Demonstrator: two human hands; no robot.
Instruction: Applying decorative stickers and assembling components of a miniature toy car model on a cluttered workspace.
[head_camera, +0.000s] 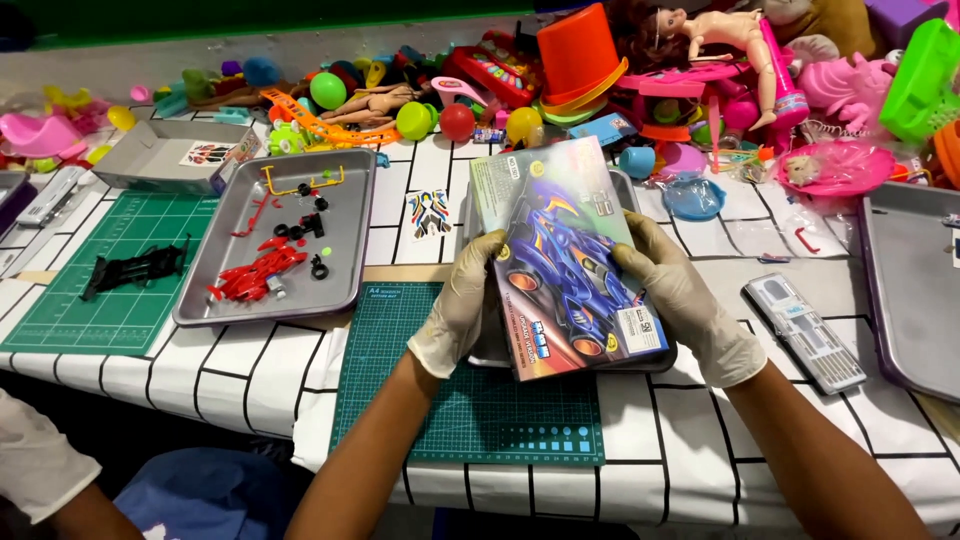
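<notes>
I hold a toy car kit box (575, 255) with a blue racing car printed on its lid, tilted up over a metal tray (628, 190) that it mostly hides. My left hand (460, 305), in a pale glove, grips the box's left edge. The gloved right hand (680, 295) grips its right edge. Under the box lies a green cutting mat (470, 400) on the white grid-patterned tablecloth.
A second metal tray (345, 215) to the left holds red and black car parts. Further left sit another green mat (120, 270) with a black chassis and an open grey box (165, 155). Toys pile along the back. A grey case (805, 332) and third tray (915, 290) lie right. Another person's gloved arm (35, 465) shows bottom left.
</notes>
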